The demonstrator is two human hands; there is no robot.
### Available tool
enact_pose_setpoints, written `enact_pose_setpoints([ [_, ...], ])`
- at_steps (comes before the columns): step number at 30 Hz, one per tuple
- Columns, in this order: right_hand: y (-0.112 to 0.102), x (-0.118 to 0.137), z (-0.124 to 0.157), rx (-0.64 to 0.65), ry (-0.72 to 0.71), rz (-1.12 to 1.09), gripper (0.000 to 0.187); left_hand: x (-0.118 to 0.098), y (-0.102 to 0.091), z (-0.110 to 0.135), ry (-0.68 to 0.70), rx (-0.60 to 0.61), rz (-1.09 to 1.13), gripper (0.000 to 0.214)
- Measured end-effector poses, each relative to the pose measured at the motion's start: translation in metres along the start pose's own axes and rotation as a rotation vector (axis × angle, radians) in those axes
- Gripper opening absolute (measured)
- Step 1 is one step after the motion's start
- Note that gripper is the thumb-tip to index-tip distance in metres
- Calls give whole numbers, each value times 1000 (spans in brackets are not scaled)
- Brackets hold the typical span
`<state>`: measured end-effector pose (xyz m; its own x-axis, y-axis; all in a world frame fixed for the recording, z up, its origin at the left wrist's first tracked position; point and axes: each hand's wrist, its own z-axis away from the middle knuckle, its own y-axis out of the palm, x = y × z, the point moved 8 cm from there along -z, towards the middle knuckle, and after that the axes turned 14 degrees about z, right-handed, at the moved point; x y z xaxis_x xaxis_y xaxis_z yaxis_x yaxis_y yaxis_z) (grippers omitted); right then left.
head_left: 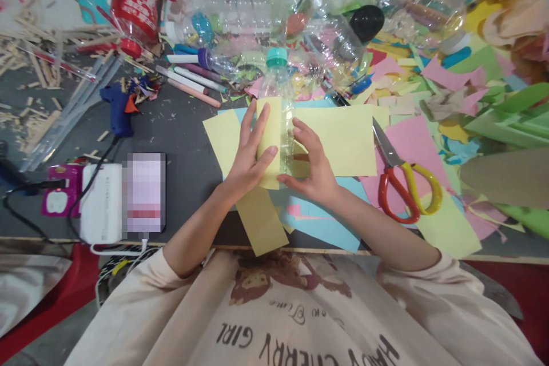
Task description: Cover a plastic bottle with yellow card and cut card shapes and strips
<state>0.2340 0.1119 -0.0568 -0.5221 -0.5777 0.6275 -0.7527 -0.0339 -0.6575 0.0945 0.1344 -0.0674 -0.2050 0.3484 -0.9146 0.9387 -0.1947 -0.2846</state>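
Observation:
A clear plastic bottle (283, 91) with a teal cap stands in front of me, partly wrapped in a strip of yellow paper (270, 137). My left hand (249, 154) presses that yellow paper against the bottle's left side, fingers curled round it. My right hand (315, 163) holds the bottle's lower right side, fingers bent against the plastic. Beneath them lie yellow sheets (343, 137) and blue paper (326, 226) on the dark table.
Red-and-yellow scissors (403, 177) lie right of my hands on pink paper. A blue glue gun (115, 106), markers (189, 77) and empty bottles (240, 6) crowd the back. A white power bank (100, 203) with cables sits at left. Coloured paper scraps (480, 86) pile up at right.

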Motion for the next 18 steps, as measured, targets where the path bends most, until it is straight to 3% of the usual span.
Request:
enact_pose_setpoints([
  [18,1,-5,1,13,67,23,60,-1,2,0,-65,49,-3,70],
])
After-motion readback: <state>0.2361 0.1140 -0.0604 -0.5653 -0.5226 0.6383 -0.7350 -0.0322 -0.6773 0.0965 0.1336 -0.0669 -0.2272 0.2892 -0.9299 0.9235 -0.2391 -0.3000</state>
